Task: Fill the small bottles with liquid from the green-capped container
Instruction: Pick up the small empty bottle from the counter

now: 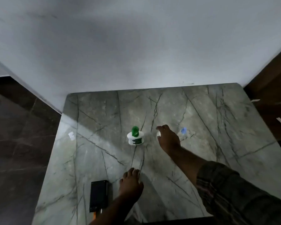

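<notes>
- Lower centre of frame: left hand (131, 184) lies flat on the marble table (209, 159), fingers straight, holding nothing. A black device (99, 195) sits just beside it, to its left. Risk: a careless sweep of this hand could shove the device toward the near edge.
- Lower right: the sleeve (234, 192) of the reaching arm passes above the table, apart from every item. Low risk as it lies.
- Centre: right hand (169, 138) is stretched over a white-topped small bottle (158, 134), or what is probably one; the frame is dim and blurred. Whether the fingers are closed round it or only touching cannot be told.
- Risk here: the bottle looks light and narrow. A glancing touch instead of a firm hold would likely tip it or skid it toward the container.
- Just left of centre: green-capped container (135, 137) stands upright with its cap on, apart from both hands. Nothing has been poured, judging by the cap. Risk: small bottle mouths leave little margin, so a fast tilt would likely spill onto the marble.
- Right of the reaching hand: blue-capped small bottle (183, 131), clear-bodied and hard to pick out against the stone, stands near the back of the hand. Risk: the wrist could clip it on pulling back.
- Middle left, near the table edge: a small pale scrap (71, 135), identity unclear.
- Far: plain grey wall (136, 46).
</notes>
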Demonstrator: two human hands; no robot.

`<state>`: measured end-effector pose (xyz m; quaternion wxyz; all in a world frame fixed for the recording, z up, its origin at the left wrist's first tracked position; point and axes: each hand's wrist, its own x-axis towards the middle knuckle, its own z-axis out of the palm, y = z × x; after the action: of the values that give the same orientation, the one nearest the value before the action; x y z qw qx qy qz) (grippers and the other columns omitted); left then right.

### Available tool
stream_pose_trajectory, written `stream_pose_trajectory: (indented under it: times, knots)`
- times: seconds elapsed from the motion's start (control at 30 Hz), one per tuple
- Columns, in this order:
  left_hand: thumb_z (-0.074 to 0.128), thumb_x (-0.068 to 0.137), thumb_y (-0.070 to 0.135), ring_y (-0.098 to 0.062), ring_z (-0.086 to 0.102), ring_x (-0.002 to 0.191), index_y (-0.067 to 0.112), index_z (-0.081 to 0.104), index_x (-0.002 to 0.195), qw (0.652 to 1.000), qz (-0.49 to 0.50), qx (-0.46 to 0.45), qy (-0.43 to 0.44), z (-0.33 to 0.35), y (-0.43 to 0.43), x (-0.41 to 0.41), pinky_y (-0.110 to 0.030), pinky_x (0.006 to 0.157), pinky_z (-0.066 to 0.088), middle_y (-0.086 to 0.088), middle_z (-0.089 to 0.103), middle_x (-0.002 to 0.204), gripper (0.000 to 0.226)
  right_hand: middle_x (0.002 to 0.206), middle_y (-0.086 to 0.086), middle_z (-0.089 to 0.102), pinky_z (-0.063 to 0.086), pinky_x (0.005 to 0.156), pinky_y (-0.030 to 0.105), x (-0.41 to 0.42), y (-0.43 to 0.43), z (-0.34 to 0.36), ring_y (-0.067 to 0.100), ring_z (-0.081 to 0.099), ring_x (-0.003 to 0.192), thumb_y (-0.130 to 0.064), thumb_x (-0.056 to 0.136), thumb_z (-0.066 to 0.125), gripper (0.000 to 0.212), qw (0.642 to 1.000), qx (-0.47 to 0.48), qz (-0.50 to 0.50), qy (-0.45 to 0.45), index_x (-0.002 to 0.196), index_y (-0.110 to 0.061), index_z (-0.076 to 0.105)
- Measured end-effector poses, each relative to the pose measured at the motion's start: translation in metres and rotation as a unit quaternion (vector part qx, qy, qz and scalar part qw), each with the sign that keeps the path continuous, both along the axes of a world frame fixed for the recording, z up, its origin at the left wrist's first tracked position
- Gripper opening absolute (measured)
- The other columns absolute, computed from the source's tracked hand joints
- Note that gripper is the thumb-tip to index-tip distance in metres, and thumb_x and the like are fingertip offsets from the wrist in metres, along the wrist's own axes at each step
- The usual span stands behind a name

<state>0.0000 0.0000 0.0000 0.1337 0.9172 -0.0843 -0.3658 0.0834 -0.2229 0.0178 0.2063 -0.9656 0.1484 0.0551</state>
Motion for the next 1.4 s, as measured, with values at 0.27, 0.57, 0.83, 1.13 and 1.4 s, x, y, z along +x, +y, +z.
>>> stream_pose_trajectory:
  times: [0.27, 0.57, 0.83, 1.13, 1.4]
  knots:
    - [0.052, 0.097, 0.038, -0.022, 0.035, 0.142, 0.027, 0.033, 0.151, 0.995, 0.061, -0.082, -0.016, 0.001, -0.010, 0.013, -0.043, 0.119, 0.035, 0.002, 0.033, 0.159, 0.058, 0.110, 0.009, 0.056, 0.054, 0.074, 0.037, 0.007, -0.002, 0.013, 0.031, 0.062, 0.088, -0.011, 0.090, 0.051, 0.021, 0.999, -0.001, 0.003, 0.035, 0.109, -0.014, 0.060]
    - [0.063, 0.092, 0.047, -0.014, 0.054, 0.127, 0.026, 0.046, 0.139, 0.951, 0.167, -0.259, -0.024, -0.001, -0.061, 0.024, -0.035, 0.108, 0.047, 0.009, 0.053, 0.138, 0.054, 0.074, -0.002, 0.068, 0.049, 0.064, 0.029, -0.032, 0.006, 0.032, 0.015, 0.064, 0.069, -0.046, 0.085, 0.066, 0.026, 0.990, 0.114, 0.069, 0.046, 0.080, -0.021, 0.064]
    - [0.061, 0.095, 0.043, -0.003, 0.062, 0.092, 0.036, 0.046, 0.114, 0.949, 0.155, -0.273, -0.006, -0.006, -0.054, 0.018, -0.020, 0.080, 0.056, 0.010, 0.060, 0.108, 0.026, 0.121, -0.007, 0.059, 0.051, 0.083, 0.027, -0.038, -0.008, 0.031, 0.009, 0.060, 0.101, -0.053, 0.073, 0.073, 0.060, 0.956, 0.236, 0.143, 0.097, 0.125, -0.030, 0.054]
    - [0.070, 0.087, 0.048, -0.011, 0.057, 0.108, 0.021, 0.053, 0.128, 0.956, 0.155, -0.246, -0.045, 0.001, -0.055, 0.023, -0.020, 0.088, 0.044, 0.004, 0.055, 0.123, 0.052, 0.090, -0.007, 0.069, 0.048, 0.071, 0.022, -0.025, -0.018, 0.043, 0.002, 0.060, 0.079, -0.022, 0.077, 0.069, 0.016, 0.955, 0.141, 0.249, 0.076, 0.092, -0.028, 0.071]
    - [0.079, 0.083, 0.037, -0.007, 0.056, 0.098, 0.020, 0.057, 0.121, 0.952, 0.175, -0.245, -0.050, 0.002, -0.055, 0.028, -0.004, 0.070, 0.039, 0.009, 0.053, 0.107, 0.047, 0.102, -0.007, 0.069, 0.053, 0.076, 0.029, -0.030, -0.002, 0.045, 0.014, 0.068, 0.088, -0.073, 0.079, 0.052, 0.054, 0.982, 0.117, 0.109, 0.105, 0.113, -0.031, 0.060]
